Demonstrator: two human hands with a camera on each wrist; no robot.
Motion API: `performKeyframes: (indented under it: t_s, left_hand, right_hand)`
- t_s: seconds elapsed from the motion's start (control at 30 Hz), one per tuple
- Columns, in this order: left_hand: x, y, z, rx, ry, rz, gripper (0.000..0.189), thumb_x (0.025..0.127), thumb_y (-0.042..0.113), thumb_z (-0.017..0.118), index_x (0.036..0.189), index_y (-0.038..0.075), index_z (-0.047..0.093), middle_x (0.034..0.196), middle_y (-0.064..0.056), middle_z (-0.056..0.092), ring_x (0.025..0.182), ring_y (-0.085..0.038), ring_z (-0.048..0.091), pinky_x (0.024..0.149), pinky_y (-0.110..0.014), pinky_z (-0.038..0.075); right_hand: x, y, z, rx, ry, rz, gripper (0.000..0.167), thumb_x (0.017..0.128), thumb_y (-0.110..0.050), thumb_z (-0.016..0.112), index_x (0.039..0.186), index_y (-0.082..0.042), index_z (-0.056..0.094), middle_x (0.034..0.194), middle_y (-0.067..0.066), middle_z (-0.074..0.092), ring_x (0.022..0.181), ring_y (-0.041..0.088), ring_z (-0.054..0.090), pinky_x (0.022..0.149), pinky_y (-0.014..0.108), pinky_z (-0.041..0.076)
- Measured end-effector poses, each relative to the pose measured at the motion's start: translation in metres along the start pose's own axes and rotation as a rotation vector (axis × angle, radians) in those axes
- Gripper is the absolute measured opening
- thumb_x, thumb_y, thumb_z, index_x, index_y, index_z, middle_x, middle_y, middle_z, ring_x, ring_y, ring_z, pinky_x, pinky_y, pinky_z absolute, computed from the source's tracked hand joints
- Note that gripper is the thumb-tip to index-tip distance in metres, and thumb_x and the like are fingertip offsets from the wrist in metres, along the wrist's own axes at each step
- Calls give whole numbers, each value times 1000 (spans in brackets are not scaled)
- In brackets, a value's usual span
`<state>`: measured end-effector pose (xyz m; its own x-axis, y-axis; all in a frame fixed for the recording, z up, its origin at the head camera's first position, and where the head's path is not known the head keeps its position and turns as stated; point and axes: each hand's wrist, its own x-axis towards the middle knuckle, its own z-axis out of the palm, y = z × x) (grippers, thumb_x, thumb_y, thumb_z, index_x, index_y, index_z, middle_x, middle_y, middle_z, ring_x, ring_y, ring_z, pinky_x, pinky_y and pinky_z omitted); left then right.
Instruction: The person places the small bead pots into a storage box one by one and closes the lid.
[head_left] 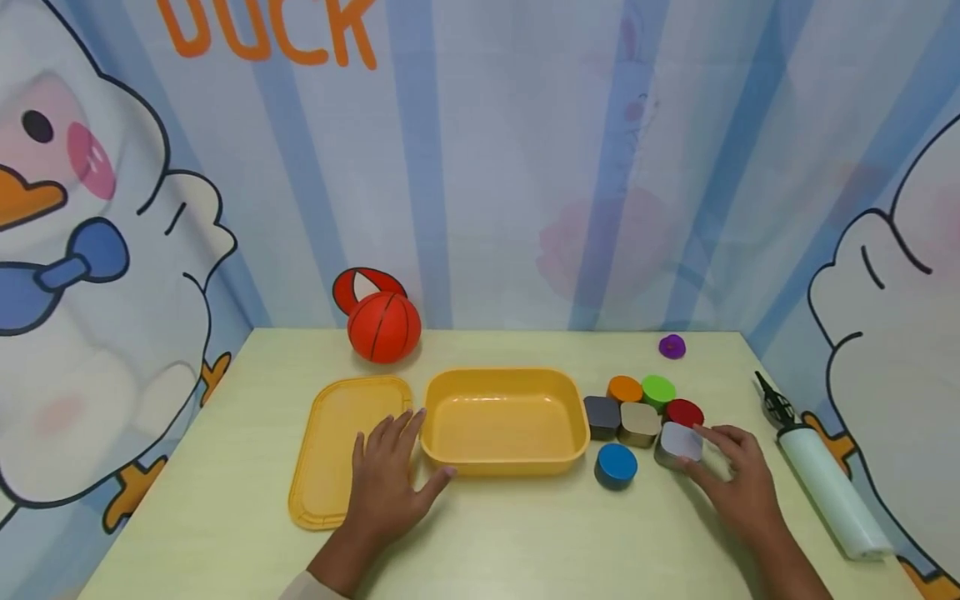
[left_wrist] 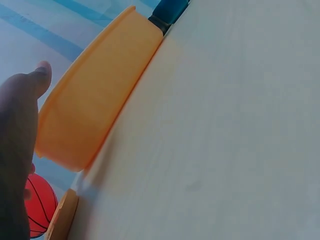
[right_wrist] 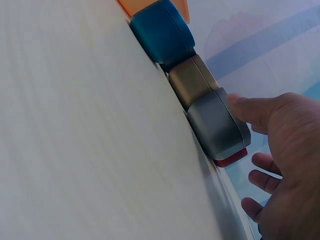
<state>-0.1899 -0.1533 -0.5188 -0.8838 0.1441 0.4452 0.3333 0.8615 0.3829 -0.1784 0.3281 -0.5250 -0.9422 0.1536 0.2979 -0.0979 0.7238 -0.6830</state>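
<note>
From where I stand, I see the silver tin (head_left: 677, 443) on the table (head_left: 525, 546), at the right front of a small group of tins. The right hand (head_left: 738, 479) has its thumb and forefinger at this tin, while the other fingers hang loosely; whether the two already press on it firmly, I cannot tell. The red tin (head_left: 683, 411) stands just behind and the beige tin (head_left: 640, 423) just beside, so close that I cannot say if they touch. For a good grip, I think the thumb and forefinger should lie on opposite walls, below the lid seam, since holding only the upper edge could let the lid slip. The forefinger should not push the red tin, and a straight lift would disturb the neighbours less than dragging. The left hand (head_left: 390, 479) is spread, its fingertips at the left end of the yellow tub (head_left: 510, 468), over the flat yellow piece (head_left: 326, 450); if the tub needs steadying, a light touch is probably enough.
</note>
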Motion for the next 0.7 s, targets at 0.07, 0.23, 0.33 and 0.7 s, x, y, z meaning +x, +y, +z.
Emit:
performKeyframes:
  t_s: [0.07, 0.23, 0.33, 0.7]
  left_hand:
    - [1, 1, 1, -1, 4, 18, 87, 94, 64, 75, 163, 17, 52, 160, -14, 60, 148, -48, 52, 116, -86, 32]
    - [3, 2, 6, 7, 10, 38, 85, 94, 65, 73, 162, 16, 53, 159, -12, 62, 147, -46, 54, 117, -84, 33]
    - [3, 2, 8, 20, 22, 40, 86, 94, 66, 73, 161, 15, 54, 157, -13, 63, 145, -45, 56, 116, -83, 34]
    - [8, 5, 14, -3, 7, 47, 85, 96, 66, 72, 157, 10, 55, 148, -16, 69, 143, -45, 58, 117, -83, 34]
  right_hand:
    - [-1, -1, -1, -3, -27, 23, 55, 95, -14, 87, 143, 2, 68, 144, 31, 50, 132, 50, 49, 102, 69, 48]
    - [-3, -1, -1, -26, -71, 61, 55, 97, -17, 85, 146, 1, 67, 145, 30, 54, 134, 51, 53, 106, 75, 48]
    - [-3, -1, 0, -27, -88, 72, 54, 98, -14, 83, 147, -1, 67, 147, 29, 54, 137, 52, 53, 108, 77, 49]
    - [2, -6, -1, 23, -112, 181, 55, 100, -15, 81, 152, -6, 64, 158, 25, 56, 149, 49, 49, 116, 73, 46]
